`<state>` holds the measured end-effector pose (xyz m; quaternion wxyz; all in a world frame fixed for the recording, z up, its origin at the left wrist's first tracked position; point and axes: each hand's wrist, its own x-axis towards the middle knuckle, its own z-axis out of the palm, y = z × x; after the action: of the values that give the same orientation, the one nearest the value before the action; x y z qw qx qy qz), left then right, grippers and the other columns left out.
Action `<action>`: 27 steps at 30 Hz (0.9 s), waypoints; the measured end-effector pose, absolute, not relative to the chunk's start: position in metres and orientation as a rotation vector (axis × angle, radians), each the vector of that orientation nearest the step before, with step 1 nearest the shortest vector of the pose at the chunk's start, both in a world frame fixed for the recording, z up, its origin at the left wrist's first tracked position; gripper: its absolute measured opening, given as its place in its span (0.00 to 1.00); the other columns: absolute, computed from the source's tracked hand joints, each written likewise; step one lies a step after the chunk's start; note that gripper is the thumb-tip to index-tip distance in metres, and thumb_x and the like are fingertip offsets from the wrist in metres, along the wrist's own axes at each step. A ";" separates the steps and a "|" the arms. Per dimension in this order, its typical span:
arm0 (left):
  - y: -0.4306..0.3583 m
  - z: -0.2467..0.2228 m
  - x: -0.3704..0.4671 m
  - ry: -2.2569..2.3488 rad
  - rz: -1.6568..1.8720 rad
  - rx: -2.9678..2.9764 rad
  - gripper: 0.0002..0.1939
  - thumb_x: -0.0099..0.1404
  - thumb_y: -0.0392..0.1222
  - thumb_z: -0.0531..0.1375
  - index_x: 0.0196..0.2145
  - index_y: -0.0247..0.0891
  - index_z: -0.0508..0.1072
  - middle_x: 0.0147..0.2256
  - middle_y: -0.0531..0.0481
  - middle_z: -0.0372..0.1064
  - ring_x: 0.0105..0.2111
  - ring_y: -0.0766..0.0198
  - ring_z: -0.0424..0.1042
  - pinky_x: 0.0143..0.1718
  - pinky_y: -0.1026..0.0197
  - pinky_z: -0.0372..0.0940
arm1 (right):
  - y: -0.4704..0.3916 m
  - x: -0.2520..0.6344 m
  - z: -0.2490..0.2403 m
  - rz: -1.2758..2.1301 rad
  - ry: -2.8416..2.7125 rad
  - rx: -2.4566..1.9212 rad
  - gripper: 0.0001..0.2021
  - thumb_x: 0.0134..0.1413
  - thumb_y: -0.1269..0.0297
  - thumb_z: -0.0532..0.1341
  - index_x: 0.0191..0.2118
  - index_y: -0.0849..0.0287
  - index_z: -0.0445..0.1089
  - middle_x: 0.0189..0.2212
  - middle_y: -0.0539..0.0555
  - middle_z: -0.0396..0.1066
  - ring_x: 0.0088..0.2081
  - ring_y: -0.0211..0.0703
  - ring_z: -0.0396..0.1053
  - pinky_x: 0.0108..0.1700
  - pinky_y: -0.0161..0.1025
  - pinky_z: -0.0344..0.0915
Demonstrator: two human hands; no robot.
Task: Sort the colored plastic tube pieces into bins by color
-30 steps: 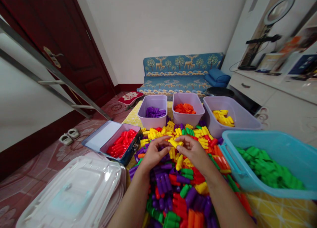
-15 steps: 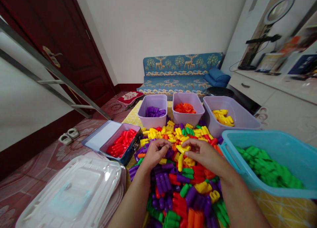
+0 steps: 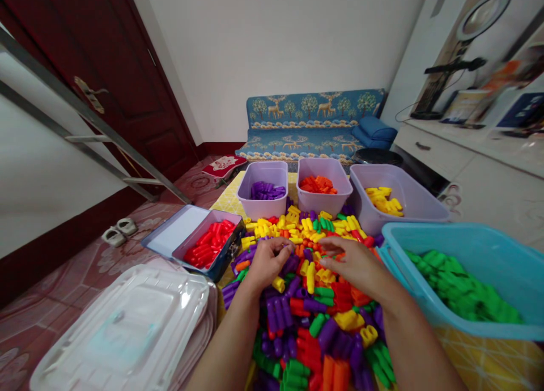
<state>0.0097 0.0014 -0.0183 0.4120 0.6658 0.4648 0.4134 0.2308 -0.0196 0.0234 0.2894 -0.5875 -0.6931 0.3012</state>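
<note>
A wide heap of plastic building pieces in purple, red, yellow, green and orange covers the table, many of them rounded tubes joined side by side. My left hand [image 3: 268, 262] is over the left of the heap by some purple pieces [image 3: 291, 264]. Its thumb and index fingertip come together; whatever is between them is too small or hidden. Across from it, my right hand [image 3: 353, 264] hovers with thumb and fingers apart and nothing visible between them. Below its fingertips lie an upright-pointing yellow piece [image 3: 310, 277] and more yellow pieces [image 3: 326, 276].
Behind the heap stand lilac bins of purple [image 3: 262, 209], orange [image 3: 323, 202] and yellow pieces [image 3: 403, 209]. A turquoise bin [image 3: 429, 228] with green pieces is at right. An open case [image 3: 170, 232] with red pieces and stacked clear lids [image 3: 123, 323] are at left.
The yellow piece that was at my right fingertips is gone from there, and those fingers have spread. My left hand has hardly moved.
</note>
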 end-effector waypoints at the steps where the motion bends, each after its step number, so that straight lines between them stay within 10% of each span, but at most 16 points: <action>1: 0.002 -0.018 0.010 1.173 1.048 1.689 0.14 0.63 0.47 0.56 0.30 0.33 0.75 0.21 0.54 0.63 0.20 0.70 0.59 0.22 0.68 0.52 | -0.022 0.230 0.024 0.774 -1.958 -1.622 0.21 0.44 0.60 0.65 0.47 0.55 0.73 0.42 0.56 0.77 0.43 0.52 0.74 0.42 0.44 0.69; 9: 0.005 -0.021 0.009 1.372 1.134 1.700 0.14 0.63 0.47 0.56 0.32 0.33 0.76 0.19 0.55 0.62 0.19 0.70 0.56 0.22 0.67 0.50 | -0.034 0.206 0.028 0.655 -2.373 -1.672 0.36 0.35 0.56 0.70 0.56 0.49 0.68 0.48 0.56 0.74 0.47 0.57 0.72 0.46 0.45 0.65; 27: 0.005 -0.015 0.005 1.346 1.248 1.668 0.13 0.62 0.46 0.58 0.32 0.33 0.77 0.31 0.48 0.75 0.32 0.61 0.71 0.36 0.63 0.63 | -0.029 0.161 0.003 0.613 -2.143 -1.558 0.14 0.50 0.71 0.57 0.42 0.56 0.74 0.36 0.55 0.77 0.40 0.49 0.74 0.43 0.42 0.66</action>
<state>0.0052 0.0048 -0.0148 0.3247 0.6362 0.5131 0.4760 0.1609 -0.0286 0.0025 0.2096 -0.5602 -0.7705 0.2204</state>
